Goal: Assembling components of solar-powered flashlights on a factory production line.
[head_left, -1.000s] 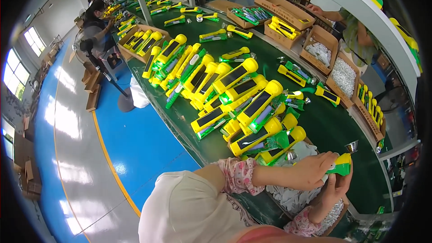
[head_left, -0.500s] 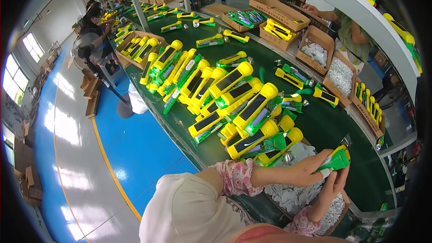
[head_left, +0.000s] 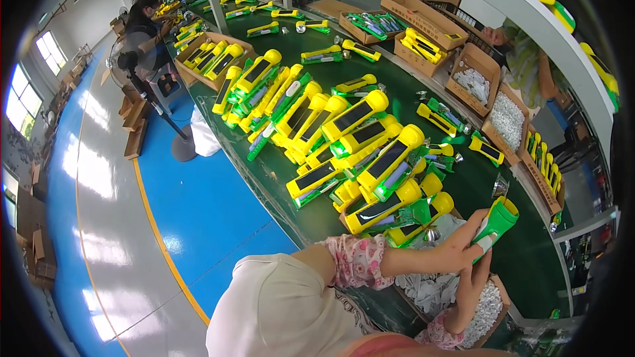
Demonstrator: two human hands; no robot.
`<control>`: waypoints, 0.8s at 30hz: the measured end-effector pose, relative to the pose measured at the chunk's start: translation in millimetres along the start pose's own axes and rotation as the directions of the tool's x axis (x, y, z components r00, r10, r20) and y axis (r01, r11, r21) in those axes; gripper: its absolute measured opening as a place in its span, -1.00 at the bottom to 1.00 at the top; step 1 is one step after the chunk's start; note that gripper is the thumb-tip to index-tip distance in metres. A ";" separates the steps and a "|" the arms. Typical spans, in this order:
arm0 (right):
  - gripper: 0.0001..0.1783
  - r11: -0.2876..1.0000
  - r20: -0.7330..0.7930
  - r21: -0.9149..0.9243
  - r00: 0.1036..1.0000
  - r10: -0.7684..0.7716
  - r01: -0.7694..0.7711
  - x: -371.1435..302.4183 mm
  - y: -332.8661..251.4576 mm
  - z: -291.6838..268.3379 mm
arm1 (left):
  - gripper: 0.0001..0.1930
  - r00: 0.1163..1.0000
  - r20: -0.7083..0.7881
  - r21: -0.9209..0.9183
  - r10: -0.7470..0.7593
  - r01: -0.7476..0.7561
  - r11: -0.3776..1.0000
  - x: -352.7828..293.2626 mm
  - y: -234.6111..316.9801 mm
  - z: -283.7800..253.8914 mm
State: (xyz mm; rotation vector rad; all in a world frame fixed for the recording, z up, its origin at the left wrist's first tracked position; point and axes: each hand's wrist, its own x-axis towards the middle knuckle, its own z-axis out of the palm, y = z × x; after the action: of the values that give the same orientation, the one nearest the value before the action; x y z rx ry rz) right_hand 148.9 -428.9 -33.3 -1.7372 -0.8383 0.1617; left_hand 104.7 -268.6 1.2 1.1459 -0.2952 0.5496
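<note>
A green and yellow flashlight body (head_left: 497, 223) is held up over the near right of the bench, its wide yellow-rimmed end tilted up and away. My left hand (head_left: 465, 241) is closed around its lower part. Below, my right hand (head_left: 471, 285) has its fingers up against the lower end, partly hidden behind the left hand. A shiny reflector cup (head_left: 501, 187) sits just beyond the open end; whether a wire joins them cannot be made out. Left of my hands, yellow flashlights with dark panels (head_left: 387, 158) lie in a large heap.
Beneath my hands are a box of flat whitish pieces (head_left: 423, 291) and a box of small white parts (head_left: 488, 314). More cartons (head_left: 499, 129) line the bench's far side. A metal shelf (head_left: 476, 6) arches overhead. A fan (head_left: 129, 61) and a co-worker (head_left: 147, 20) are at far left.
The flashlight body has tipped more upright, its open end rising. My right hand has slid down and left along it. The whole view has shifted slightly.
</note>
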 end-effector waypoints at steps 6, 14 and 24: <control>-0.33 0.928 -0.073 -0.361 0.990 -0.122 0.088 1.2 -40.1 16.4 | -0.39 0.979 -0.189 -0.081 0.076 -0.093 0.992 -9.2 -22.4 20.8; -0.35 0.786 -0.023 -0.605 0.989 0.147 -0.131 37.7 14.6 26.6 | -0.15 0.989 -0.138 0.097 0.060 -0.047 0.994 -9.5 -57.6 40.1; -0.34 0.390 -0.245 -0.814 0.864 0.441 -0.430 108.6 145.1 -68.7 | -0.40 0.928 0.362 0.232 -0.085 -0.001 0.973 -15.0 -47.3 24.8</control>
State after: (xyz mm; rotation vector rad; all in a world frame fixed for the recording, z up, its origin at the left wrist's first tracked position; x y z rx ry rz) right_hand 328.8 -432.2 -105.4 -2.9235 -0.4187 0.1070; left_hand 119.7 -309.5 -33.2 1.4784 -0.5417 0.3301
